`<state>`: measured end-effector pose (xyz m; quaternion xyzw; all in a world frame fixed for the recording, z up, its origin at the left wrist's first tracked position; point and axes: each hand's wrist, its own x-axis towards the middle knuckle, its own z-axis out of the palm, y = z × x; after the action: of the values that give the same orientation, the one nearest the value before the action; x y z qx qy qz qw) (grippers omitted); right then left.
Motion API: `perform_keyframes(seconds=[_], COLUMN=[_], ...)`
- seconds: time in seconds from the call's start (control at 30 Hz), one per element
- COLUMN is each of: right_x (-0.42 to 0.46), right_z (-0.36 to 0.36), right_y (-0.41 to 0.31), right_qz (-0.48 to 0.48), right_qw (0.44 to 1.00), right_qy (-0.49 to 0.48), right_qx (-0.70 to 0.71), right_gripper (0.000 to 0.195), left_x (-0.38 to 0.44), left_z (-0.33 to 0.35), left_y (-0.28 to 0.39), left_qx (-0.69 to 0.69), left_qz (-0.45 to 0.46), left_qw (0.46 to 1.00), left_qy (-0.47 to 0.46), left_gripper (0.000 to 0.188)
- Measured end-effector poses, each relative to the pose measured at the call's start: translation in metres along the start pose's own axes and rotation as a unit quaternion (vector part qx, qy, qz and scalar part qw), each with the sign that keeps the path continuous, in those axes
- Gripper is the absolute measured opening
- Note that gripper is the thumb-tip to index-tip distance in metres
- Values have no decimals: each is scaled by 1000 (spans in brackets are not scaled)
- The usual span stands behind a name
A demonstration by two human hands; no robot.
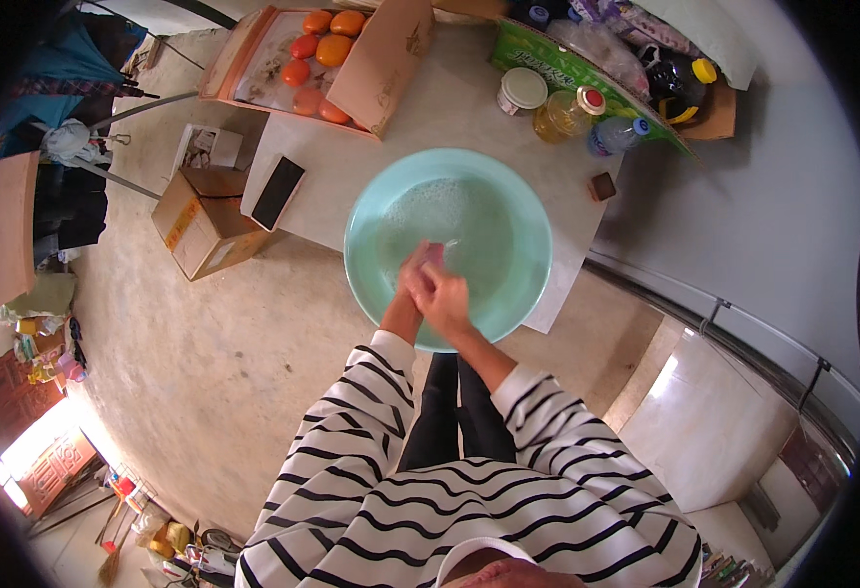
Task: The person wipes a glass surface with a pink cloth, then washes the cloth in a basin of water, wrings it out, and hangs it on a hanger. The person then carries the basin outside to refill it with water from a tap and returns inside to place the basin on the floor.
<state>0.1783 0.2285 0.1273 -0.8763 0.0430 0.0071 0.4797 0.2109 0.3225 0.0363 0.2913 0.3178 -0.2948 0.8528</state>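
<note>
A light-green plastic basin (525,220) of soapy water sits on a pale table in front of me, with foam towards its back left. Above the near part of the water, my left hand (414,278) has a small pink thing, perhaps a cloth, at its fingers. My right hand (445,294) lies against the left one, its fingers curled and slightly blurred. Which hand grips the pink thing, I cannot tell.
A smartphone (278,193) lies at the table's left edge, near a cardboard box (209,220) on the floor. Behind the basin are an open box (382,81) of orange fruit, a white tub (522,90), an oil bottle (558,117) and a water bottle (614,137). A small brown block (602,187) sits right.
</note>
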Motion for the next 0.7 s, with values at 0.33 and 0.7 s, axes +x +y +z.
perform_keyframes(seconds=[0.33,0.7], right_x=[38,24], right_z=[-28,-30], right_y=[84,57], right_qz=[134,144], right_qw=[965,983], right_qy=[221,106], right_qx=[40,-35], right_gripper=[28,23], left_x=[-40,-10], left_z=[27,23], left_y=[6,-14], left_qx=[118,187], left_qz=[-87,216], left_qw=[976,943], left_qy=[160,170], left_gripper=[55,27])
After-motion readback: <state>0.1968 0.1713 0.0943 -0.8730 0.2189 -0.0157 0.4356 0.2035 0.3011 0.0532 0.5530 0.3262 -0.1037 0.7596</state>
